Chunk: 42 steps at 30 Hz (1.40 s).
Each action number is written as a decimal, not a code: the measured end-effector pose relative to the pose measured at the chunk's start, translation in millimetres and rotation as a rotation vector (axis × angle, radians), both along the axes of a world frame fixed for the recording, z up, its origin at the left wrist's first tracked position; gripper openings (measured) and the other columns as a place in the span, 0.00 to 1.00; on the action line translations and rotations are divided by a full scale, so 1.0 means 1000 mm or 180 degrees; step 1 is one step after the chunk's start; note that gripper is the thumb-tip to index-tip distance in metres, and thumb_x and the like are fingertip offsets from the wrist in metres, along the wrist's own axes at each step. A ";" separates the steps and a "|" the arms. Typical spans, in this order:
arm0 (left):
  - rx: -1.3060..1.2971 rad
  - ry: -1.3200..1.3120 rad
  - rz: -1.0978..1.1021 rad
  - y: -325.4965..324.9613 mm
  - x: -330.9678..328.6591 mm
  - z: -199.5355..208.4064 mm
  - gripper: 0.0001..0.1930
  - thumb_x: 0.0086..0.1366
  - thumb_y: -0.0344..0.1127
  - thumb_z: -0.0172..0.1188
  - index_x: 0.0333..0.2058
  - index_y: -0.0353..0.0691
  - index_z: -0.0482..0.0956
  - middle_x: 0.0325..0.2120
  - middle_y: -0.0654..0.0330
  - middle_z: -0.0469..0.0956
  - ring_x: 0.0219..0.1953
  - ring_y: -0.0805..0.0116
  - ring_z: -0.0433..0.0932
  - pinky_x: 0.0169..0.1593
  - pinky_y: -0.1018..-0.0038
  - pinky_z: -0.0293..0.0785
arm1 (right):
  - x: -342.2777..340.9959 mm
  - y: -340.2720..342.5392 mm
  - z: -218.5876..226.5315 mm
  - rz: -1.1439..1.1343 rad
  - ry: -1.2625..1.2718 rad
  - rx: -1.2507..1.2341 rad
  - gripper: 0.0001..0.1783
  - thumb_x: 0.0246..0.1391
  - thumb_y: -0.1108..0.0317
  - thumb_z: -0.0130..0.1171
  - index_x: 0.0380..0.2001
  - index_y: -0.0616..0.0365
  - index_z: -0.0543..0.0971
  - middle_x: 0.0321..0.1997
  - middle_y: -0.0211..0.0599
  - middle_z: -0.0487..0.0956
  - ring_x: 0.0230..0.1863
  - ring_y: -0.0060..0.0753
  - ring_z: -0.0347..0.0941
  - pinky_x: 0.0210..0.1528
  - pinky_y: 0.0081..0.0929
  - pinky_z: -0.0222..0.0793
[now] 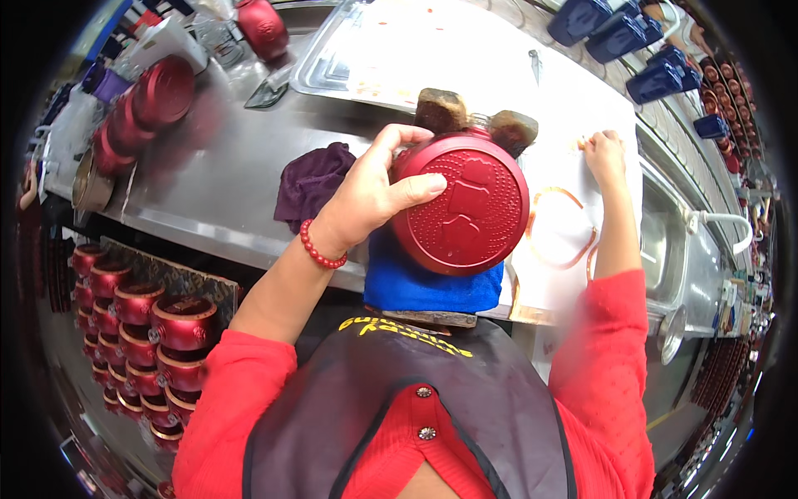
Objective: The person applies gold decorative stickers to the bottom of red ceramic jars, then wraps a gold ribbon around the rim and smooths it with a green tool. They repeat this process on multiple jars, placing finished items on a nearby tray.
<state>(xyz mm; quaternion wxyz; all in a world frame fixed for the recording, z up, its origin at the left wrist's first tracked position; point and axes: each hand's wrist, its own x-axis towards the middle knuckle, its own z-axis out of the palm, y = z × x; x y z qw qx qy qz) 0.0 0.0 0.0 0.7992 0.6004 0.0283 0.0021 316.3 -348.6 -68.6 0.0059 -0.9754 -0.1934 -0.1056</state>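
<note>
One pot in hand: your left hand (pixel 366 195) grips the red pot (pixel 461 212), bottom up, over the blue cloth (pixel 416 287).
Right hand (pixel 605 154): fingers pinch a small thing on the white sheet (pixel 565 241); I cannot tell what.
Done: maybe the stacked red pots (pixel 137 324) low on your left.
Left: I cannot tell how many.

The pan (pixel 461 204) is deep red, its base stippled with fine dots. A blue cloth (pixel 416 287) lies under it, a dark purple rag (pixel 312 183) on the steel-grey counter (pixel 208 183).
</note>
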 end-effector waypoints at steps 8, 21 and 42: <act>-0.0271 -0.0025 -0.0052 0.001 0.000 -0.001 0.29 0.68 0.36 0.67 0.62 0.34 0.67 0.53 0.57 0.77 0.55 0.72 0.77 0.60 0.72 0.75 | -0.113 0.032 0.166 0.1808 0.0350 0.0649 0.06 0.59 0.71 0.64 0.33 0.62 0.80 0.64 0.50 0.74 0.64 0.52 0.71 0.64 0.43 0.69; 0.1976 -0.0890 0.1307 -0.039 -0.043 -0.010 0.45 0.65 0.57 0.68 0.68 0.31 0.60 0.62 0.39 0.67 0.64 0.47 0.69 0.67 0.59 0.64 | -0.221 0.134 0.155 0.3081 0.0527 0.1169 0.07 0.55 0.73 0.65 0.33 0.63 0.77 0.52 0.45 0.76 0.55 0.52 0.73 0.57 0.42 0.72; 0.2950 -0.1050 0.1432 -0.052 -0.044 -0.011 0.54 0.56 0.48 0.75 0.71 0.33 0.50 0.64 0.37 0.61 0.64 0.39 0.64 0.68 0.52 0.60 | -0.213 0.141 0.137 0.2814 0.0589 0.1634 0.10 0.54 0.71 0.68 0.33 0.64 0.76 0.50 0.48 0.75 0.52 0.53 0.73 0.55 0.41 0.71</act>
